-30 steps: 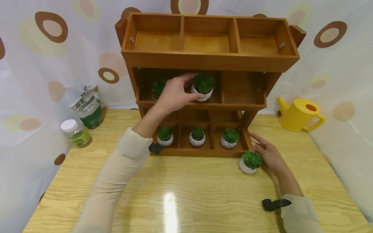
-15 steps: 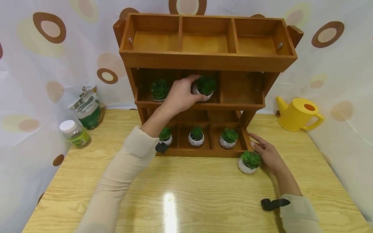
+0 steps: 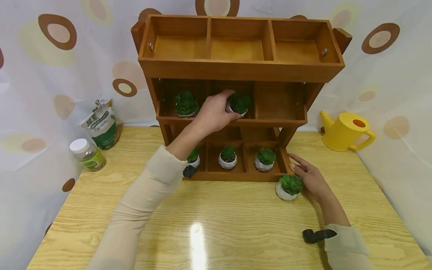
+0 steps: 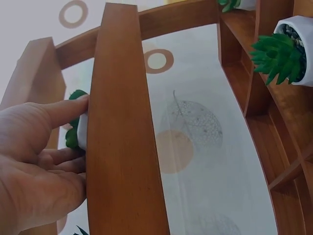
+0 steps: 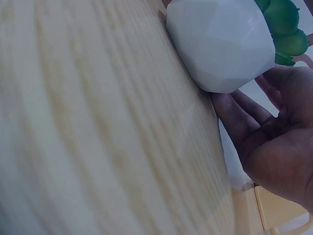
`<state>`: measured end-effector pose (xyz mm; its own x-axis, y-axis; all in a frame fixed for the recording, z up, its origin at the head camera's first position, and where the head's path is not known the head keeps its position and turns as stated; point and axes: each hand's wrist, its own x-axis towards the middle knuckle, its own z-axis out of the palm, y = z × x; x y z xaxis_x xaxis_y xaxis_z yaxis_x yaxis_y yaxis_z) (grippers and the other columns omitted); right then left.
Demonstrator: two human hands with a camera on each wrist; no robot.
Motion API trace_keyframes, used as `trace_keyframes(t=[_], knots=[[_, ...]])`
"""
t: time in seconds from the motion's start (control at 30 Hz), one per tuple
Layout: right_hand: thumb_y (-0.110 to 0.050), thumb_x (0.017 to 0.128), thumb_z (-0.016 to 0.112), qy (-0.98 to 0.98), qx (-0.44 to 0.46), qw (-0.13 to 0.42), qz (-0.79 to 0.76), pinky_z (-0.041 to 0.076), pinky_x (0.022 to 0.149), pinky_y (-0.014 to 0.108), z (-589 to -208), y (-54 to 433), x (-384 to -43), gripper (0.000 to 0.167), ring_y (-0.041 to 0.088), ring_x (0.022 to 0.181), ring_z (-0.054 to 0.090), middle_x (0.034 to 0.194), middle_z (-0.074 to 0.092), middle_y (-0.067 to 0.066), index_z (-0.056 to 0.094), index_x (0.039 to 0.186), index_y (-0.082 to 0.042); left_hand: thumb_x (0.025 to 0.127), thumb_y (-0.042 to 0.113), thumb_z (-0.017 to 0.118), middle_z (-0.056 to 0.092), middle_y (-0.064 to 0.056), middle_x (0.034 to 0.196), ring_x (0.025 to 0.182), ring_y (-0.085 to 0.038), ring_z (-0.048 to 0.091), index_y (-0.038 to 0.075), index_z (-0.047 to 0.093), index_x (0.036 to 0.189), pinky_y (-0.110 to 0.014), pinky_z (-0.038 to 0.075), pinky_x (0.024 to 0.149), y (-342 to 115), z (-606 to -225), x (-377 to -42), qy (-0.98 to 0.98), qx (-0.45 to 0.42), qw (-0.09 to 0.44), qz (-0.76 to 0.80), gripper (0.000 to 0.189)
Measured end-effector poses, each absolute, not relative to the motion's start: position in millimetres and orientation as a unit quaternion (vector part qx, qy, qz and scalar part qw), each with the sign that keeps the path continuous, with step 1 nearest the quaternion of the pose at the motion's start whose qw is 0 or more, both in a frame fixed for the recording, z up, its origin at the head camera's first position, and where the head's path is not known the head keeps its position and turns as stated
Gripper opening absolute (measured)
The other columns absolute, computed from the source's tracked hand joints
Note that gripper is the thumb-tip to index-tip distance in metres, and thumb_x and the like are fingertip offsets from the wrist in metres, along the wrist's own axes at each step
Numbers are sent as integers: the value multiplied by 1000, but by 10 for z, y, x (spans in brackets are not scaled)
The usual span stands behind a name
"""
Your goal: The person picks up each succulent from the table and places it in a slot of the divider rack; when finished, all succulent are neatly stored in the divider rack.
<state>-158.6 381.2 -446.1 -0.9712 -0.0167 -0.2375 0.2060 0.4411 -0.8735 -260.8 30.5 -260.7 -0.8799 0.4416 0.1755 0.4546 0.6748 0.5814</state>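
Observation:
In the head view my left hand (image 3: 216, 112) grips a small potted succulent (image 3: 240, 104) in the middle compartment of the wooden shelf's (image 3: 241, 71) middle tier, thumb at the front of the white pot and fingers behind. The left wrist view shows that pot (image 4: 83, 129) partly hidden by the tier's front board (image 4: 122, 122). Another succulent (image 3: 186, 104) stands in the compartment to its left. My right hand (image 3: 312, 182) lies beside the shelf's lower right corner, fingertips at its side. Right by that hand, a potted succulent (image 3: 289, 186) stands on the table.
Three potted succulents, one of them the middle one (image 3: 227, 157), sit in the bottom tier. A yellow watering can (image 3: 347, 131) stands at right. On the left are a lidded jar (image 3: 88, 155) and a green-and-white pouch (image 3: 102, 125). A patterned cloth (image 3: 84, 86) hangs behind.
My left hand has moved slightly right and lower with the succulent, deeper into the middle compartment. The left succulent shows more fully. My right hand has stayed in place.

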Motion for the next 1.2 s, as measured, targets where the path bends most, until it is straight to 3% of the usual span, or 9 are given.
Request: trace_keyframes(t=[0.23,0.4,0.53,0.63,0.8,0.87,1.0,1.07,1.2], knots=[[-44,107,47,847,49,102,-520,18,120,66,-4473,3813,-1596,64,44,154,18,169,17,16,25,163,-21,96,32,71,56,-10,148,134,-28,55,11,40,154,-41,46,111,303,-2602,-2584,-920,-236,1,-313,69],[-43,107,46,843,51,101,-526,20,121,64,-4471,3822,-1598,64,43,154,19,169,17,17,25,163,-21,96,29,72,55,-10,150,135,-29,55,12,40,155,-42,45,112,286,-2606,-2571,-917,-246,9,-315,69],[-46,107,45,843,55,105,-524,39,116,37,-4464,3823,-1592,64,39,150,30,167,25,18,24,163,-24,96,28,72,52,-8,153,137,-29,53,14,39,157,-43,44,113,265,-2599,-2548,-912,-246,9,-329,71],[-49,106,44,847,56,107,-518,43,107,24,-4455,3817,-1586,64,37,148,35,166,28,17,25,163,-26,95,30,72,48,-6,157,140,-28,50,16,38,158,-43,42,115,243,-2586,-2502,-910,-247,18,-333,73],[-50,106,44,848,57,108,-515,34,119,47,-4442,3808,-1580,63,37,149,33,167,26,16,26,162,-27,94,36,73,46,-5,158,141,-25,49,17,39,157,-43,41,116,205,-2554,-2346,-905,-261,59,-330,74],[-51,106,44,849,59,108,-514,38,116,39,-4443,3810,-1581,63,36,148,35,166,28,16,27,162,-28,93,38,74,46,-5,158,142,-24,48,16,41,156,-42,40,117,193,-2542,-2262,-899,-275,78,-334,75],[-52,106,43,850,60,108,-511,43,98,15,-4449,3810,-1582,63,35,146,39,164,33,16,27,162,-28,92,39,75,46,-5,158,146,-22,44,15,43,154,-39,37,120,179,-2551,-2089,-877,-307,107,-353,74],[-52,106,43,849,59,108,-513,43,102,19,-4451,3809,-1584,63,36,146,38,164,32,17,26,162,-28,92,38,76,47,-5,157,146,-20,43,15,46,153,-38,36,120,172,-2586,-2014,-862,-324,117,-371,72],[-50,106,43,847,60,111,-516,36,118,45,-4448,3804,-1581,63,37,148,35,166,29,17,25,162,-27,91,35,77,51,-3,154,144,-17,46,16,51,150,-36,38,119,156,-2710,-1883,-831,-351,119,-414,68]])
